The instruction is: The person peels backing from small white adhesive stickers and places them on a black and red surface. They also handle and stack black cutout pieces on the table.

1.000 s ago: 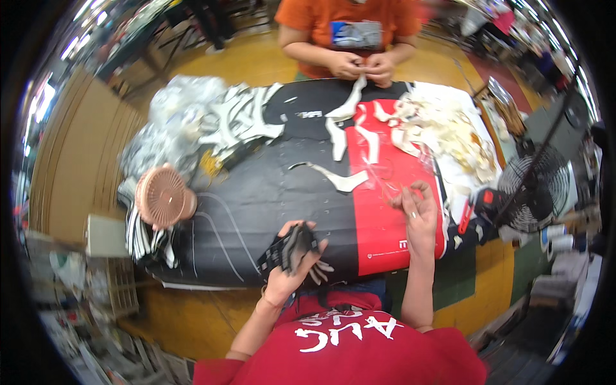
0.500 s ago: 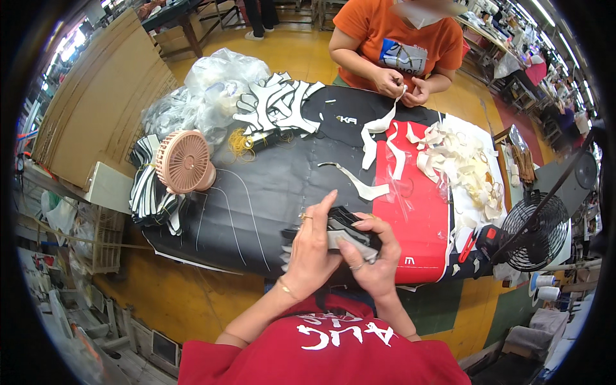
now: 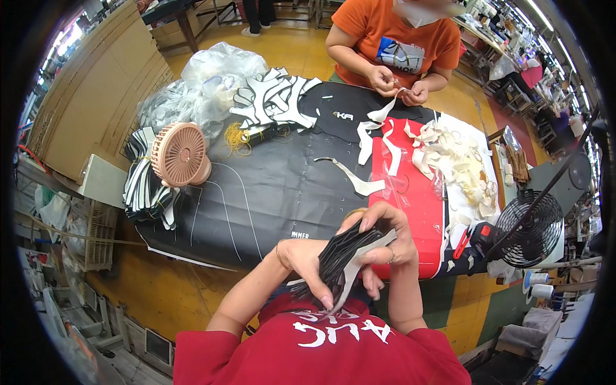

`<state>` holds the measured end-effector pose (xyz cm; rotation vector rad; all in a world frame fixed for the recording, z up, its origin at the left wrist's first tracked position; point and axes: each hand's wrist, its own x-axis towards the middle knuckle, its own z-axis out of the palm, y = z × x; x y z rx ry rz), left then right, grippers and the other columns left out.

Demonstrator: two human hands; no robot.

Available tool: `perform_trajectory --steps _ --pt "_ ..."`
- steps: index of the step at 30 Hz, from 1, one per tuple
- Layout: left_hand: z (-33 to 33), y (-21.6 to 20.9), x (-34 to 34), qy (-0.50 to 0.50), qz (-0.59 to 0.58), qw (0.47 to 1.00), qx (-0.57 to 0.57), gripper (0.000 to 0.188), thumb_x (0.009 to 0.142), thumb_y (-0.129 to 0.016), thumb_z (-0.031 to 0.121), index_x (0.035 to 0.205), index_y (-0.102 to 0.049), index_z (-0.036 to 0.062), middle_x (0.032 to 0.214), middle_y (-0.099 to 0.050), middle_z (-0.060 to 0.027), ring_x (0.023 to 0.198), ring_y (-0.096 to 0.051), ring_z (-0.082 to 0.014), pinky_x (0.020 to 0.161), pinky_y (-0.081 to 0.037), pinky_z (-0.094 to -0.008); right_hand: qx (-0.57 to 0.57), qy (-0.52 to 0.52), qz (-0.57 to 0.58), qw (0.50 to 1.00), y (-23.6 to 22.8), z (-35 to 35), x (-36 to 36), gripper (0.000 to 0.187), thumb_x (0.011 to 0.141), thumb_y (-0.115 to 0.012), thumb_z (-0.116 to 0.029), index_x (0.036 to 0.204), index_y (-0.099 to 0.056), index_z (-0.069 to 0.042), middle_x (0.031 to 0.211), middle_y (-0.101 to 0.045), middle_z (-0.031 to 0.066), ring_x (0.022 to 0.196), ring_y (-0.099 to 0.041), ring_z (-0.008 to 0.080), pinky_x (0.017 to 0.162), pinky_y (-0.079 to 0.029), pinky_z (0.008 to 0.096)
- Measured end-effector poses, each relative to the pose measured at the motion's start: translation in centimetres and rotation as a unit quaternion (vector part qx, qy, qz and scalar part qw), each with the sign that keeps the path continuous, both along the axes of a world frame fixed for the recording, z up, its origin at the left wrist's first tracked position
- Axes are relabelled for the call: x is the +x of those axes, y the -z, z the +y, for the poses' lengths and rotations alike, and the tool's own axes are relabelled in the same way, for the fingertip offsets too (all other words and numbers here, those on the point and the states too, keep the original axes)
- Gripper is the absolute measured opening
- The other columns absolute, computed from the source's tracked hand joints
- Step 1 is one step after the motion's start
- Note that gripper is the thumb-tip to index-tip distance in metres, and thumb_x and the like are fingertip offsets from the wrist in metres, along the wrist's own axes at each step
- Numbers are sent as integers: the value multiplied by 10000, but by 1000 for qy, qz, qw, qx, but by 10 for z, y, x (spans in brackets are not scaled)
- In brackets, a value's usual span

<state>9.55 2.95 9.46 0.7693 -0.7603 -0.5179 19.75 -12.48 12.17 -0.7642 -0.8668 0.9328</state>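
Note:
Close to my body, both hands hold a thick bundle of cut fabric pieces (image 3: 340, 256), black with a pale grey-white piece on one face. My left hand (image 3: 307, 260) clasps its lower left side, thumb across the front and the other fingers hidden behind. Around the upper right end curl the fingers of my right hand (image 3: 391, 240), its thumb pressing on the pale piece. The bundle is tilted, above the near edge of a black sheet (image 3: 256, 173) on the table. Beyond it lies a single curved white piece (image 3: 359, 181) with a thin dark tail.
A pink fan (image 3: 181, 154) stands beside banded strips (image 3: 142, 176). Farther back are clear plastic bags (image 3: 218, 77), white-edged cutouts (image 3: 276, 99) and yellow rubber bands (image 3: 237, 140). Cream scraps (image 3: 455, 157) and a black fan (image 3: 529, 228) are right. Across the table, a person in orange (image 3: 391, 48) handles a white strip.
The bundle has been turned more upright and brought nearer my body. My left hand has rotated with its thumb downward, while my right hand has risen to the upper end.

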Motion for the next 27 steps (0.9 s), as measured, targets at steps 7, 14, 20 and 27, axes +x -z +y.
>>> perform_trajectory --steps 7,14,20,27 --pt "6 -10 -24 -122 205 964 114 436 784 -838 127 1101 -582 -28 944 -690 -105 794 -694 -161 694 -572 -275 -92 62 -185 976 1 -2 34 1024 599 -938 -324 1458 -459 -36 1319 -611 47 859 -493 94 836 -442 265" --pt "-11 2 -48 -171 295 940 18 709 729 -856 498 1135 -592 -19 909 -637 -93 844 -672 -190 718 -571 -337 -136 51 -281 949 18 7 11 949 656 -847 -581 1370 -558 -27 1329 -572 101 1266 -515 256 955 -422 361" --pt "-9 11 -63 -170 251 952 28 507 820 -786 49 1262 -543 -12 990 -645 -65 907 -662 -161 853 -550 -313 -165 106 -237 952 42 2 1 715 743 -839 -477 1300 -633 -77 1251 -580 66 846 -510 134 749 -441 290" --pt "-16 14 -66 -143 269 940 153 400 869 -767 191 1163 -604 -25 951 -671 -73 921 -673 -173 832 -540 -323 -104 137 -394 903 26 5 8 860 901 -355 -779 1313 -633 -78 1420 -558 169 1100 -540 283 1011 -342 409"
